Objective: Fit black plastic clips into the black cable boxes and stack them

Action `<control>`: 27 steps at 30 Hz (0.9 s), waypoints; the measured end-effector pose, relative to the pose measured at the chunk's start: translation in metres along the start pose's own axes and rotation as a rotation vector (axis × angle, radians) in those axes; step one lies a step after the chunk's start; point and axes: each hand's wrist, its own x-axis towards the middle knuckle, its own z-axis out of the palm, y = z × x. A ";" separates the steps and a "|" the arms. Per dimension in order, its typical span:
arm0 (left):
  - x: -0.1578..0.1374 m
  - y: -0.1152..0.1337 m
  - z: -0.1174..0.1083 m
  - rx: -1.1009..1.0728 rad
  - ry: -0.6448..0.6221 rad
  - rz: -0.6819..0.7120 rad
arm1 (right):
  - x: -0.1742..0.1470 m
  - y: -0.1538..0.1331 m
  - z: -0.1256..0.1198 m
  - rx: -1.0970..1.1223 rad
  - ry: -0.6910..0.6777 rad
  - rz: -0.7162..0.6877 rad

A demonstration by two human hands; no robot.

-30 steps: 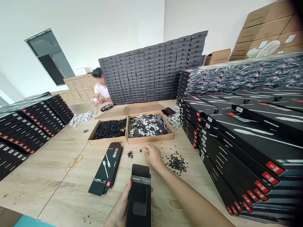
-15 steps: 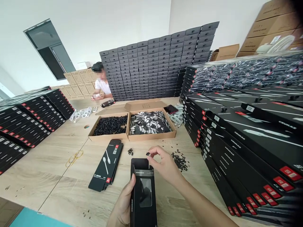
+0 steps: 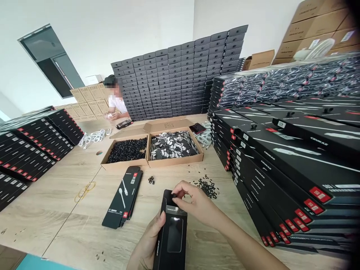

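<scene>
My left hand is wrapped round the left side of a black packaging box with a clear window in its front. The box's top flap stands up. At that flap, my right hand pinches a small black piece, partly hidden by the fingertips. Left of the box lie flat black cartons printed with white cables. A few small black rings are beyond it, and many tiny black pieces are scattered behind my right hand.
Two open cardboard trays hold black parts and black-and-white round pieces. Tall stacks of black boxes stand at right, left and back. Rubber bands and white cables lie at left. A co-worker sits beyond.
My right hand has lowered the small black piece from above the flap to the box's open top. The box has tilted slightly, and the whole view has shifted a little.
</scene>
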 end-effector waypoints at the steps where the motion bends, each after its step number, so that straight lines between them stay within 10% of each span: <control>1: 0.000 0.000 -0.001 0.003 -0.001 -0.013 | -0.001 0.001 -0.001 -0.022 -0.016 -0.037; 7: 0.002 0.000 -0.002 -0.069 -0.031 -0.129 | -0.001 0.008 -0.005 -0.138 -0.032 -0.196; 15: 0.006 0.005 0.018 0.027 0.098 -0.096 | -0.009 0.034 -0.027 -0.116 0.156 0.040; 21: 0.014 0.000 0.008 0.066 0.021 -0.039 | -0.026 0.051 -0.047 -0.129 0.366 0.227; 27: 0.010 -0.003 0.006 0.150 -0.188 0.176 | -0.033 0.026 -0.025 -0.057 0.226 0.226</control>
